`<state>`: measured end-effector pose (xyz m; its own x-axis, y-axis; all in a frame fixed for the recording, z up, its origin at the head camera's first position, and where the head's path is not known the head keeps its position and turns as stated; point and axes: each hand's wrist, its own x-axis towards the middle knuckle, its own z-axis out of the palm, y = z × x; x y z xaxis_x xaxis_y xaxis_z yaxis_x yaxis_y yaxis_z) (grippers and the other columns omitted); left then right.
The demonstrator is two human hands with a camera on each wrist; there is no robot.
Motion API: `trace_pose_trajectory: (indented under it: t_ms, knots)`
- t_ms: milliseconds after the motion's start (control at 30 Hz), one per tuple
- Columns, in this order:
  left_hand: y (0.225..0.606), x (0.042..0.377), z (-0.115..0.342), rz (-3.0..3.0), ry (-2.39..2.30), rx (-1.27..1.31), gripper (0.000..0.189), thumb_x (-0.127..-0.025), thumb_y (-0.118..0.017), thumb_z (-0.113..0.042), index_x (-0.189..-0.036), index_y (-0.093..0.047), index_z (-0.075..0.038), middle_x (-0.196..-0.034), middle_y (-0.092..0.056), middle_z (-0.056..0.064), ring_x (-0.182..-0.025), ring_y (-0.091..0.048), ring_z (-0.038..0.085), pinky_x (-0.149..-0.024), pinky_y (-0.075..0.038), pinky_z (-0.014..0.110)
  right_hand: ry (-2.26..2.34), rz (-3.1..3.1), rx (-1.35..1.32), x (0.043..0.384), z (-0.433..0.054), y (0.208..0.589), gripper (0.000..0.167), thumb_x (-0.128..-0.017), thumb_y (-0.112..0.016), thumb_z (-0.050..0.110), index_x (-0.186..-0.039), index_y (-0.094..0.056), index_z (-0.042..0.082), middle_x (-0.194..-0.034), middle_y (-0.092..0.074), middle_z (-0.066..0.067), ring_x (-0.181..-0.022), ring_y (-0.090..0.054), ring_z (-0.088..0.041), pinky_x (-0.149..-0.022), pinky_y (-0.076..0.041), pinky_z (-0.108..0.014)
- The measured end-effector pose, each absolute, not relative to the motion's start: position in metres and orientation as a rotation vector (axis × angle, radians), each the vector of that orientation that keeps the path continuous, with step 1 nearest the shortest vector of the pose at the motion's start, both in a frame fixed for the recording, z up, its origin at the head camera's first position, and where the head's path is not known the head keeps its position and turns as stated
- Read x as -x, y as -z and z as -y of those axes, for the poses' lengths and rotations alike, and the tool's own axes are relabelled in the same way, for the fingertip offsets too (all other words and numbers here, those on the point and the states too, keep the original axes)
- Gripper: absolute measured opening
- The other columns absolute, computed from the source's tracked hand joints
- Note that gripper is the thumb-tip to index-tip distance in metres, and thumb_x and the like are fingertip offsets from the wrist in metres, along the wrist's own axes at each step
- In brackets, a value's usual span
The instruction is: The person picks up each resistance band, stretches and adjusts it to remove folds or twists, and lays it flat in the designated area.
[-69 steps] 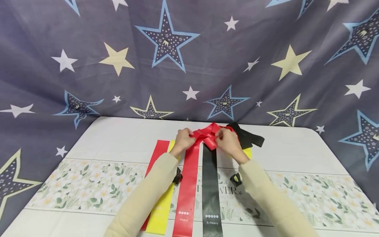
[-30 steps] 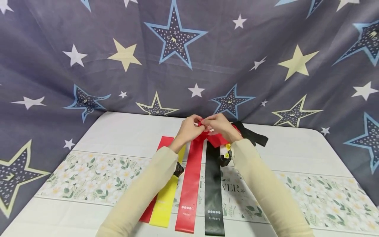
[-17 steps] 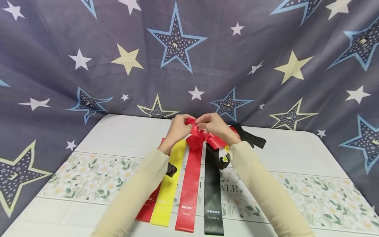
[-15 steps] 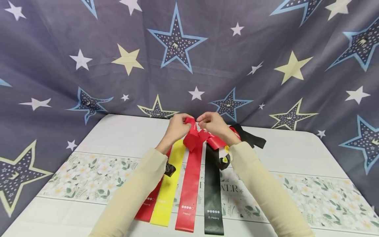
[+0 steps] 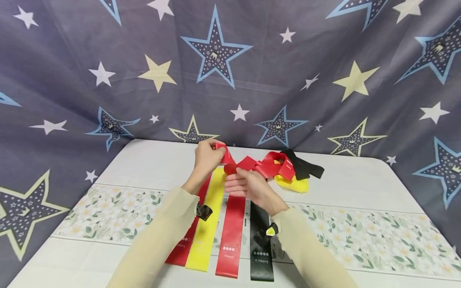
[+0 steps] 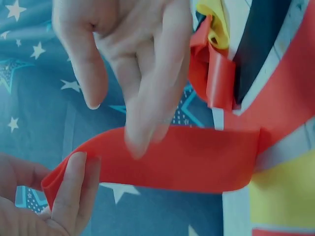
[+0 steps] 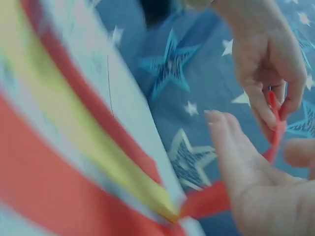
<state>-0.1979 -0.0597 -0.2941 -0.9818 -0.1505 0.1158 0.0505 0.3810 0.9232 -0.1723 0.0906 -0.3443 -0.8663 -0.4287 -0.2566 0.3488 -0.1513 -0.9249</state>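
Observation:
My left hand (image 5: pixel 207 158) pinches one end of a red resistance band (image 5: pixel 225 155) and holds it up near the table's far edge. In the left wrist view the band (image 6: pixel 172 157) stretches out flat from those fingers. My right hand (image 5: pixel 252 188) grips nothing; its fingers are straight, palm turned up, close in front of the band. Below it lies a flat red band (image 5: pixel 229 236) marked Heavy, its upper part covered by the hand. Beside that are a black band (image 5: pixel 261 260) marked X-Heavy, a yellow band (image 5: pixel 203 240) and another red band (image 5: pixel 180 254).
Right of my hands, a crumpled red band (image 5: pixel 273 164) lies with a yellow band (image 5: pixel 293 185) and a black band (image 5: pixel 306 166). The white table (image 5: pixel 360 176) carries a floral strip (image 5: pixel 360 236). A star-patterned curtain (image 5: pixel 230 96) hangs behind.
Both hands were together at the red band's far end. The left has drawn that end leftward; the right has let go, dropped nearer and straightened its fingers, uncovering the crumpled bands.

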Motion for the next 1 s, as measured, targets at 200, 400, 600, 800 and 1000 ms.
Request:
trace_pose_trajectory:
  t_ms: [200, 400, 600, 800, 1000]
  knots:
    - [0.297, 0.187, 0.059, 2.374, 1.781, -0.128, 0.02, -0.086, -0.056, -0.006, -0.102, -0.064, 0.003, -0.085, -0.065, 0.018, -0.064, -0.066, 0.02, -0.052, -0.056, 0.029, 2.466, -0.837, -0.069, 0.172, -0.084, 0.362, 0.06, -0.102, -0.034, 0.026, -0.15, -0.014, -0.004, -0.156, -0.021, -0.019, -0.144, -0.026, -0.031, -0.111, -0.03, -0.032]
    - [0.303, 0.176, 0.055, 2.382, 1.842, -0.085, 0.02, -0.085, -0.057, -0.004, -0.103, -0.06, 0.004, -0.088, -0.067, 0.019, -0.06, -0.064, 0.014, -0.05, -0.056, 0.03, 2.673, -0.804, -0.178, 0.186, -0.086, 0.364, 0.053, -0.101, -0.034, 0.016, -0.149, -0.017, -0.001, -0.157, -0.02, -0.016, -0.144, -0.024, -0.027, -0.114, -0.026, -0.032]
    - [0.31, 0.164, 0.052, 2.412, 1.849, -0.04, 0.023, -0.082, -0.057, -0.001, -0.104, -0.056, 0.002, -0.079, -0.066, 0.016, -0.052, -0.063, 0.018, -0.049, -0.055, 0.028, 2.612, -0.921, -0.127, 0.197, -0.089, 0.353, 0.032, -0.1, -0.038, 0.018, -0.129, -0.04, 0.007, -0.13, -0.044, -0.004, -0.118, -0.046, -0.014, -0.096, -0.047, -0.021]
    - [0.309, 0.152, 0.046, 2.425, 1.876, 0.005, 0.025, -0.082, -0.061, -0.002, -0.104, -0.049, -0.002, -0.079, -0.067, 0.015, -0.048, -0.062, 0.016, -0.049, -0.054, 0.027, 2.549, -0.929, -0.116, 0.206, -0.098, 0.338, 0.055, -0.099, -0.041, 0.023, -0.148, -0.02, 0.007, -0.13, -0.042, -0.002, -0.117, -0.043, -0.013, -0.088, -0.051, -0.023]
    - [0.307, 0.144, 0.04, 2.419, 1.946, 0.041, 0.03, -0.083, -0.063, -0.002, -0.107, -0.046, 0.0, -0.082, -0.068, 0.018, -0.051, -0.063, 0.018, -0.053, -0.056, 0.03, 2.599, -0.908, -0.127, 0.217, -0.108, 0.328, 0.027, -0.099, -0.039, 0.017, -0.126, -0.035, 0.011, -0.112, -0.051, 0.0, -0.101, -0.052, -0.01, -0.084, -0.051, -0.022]
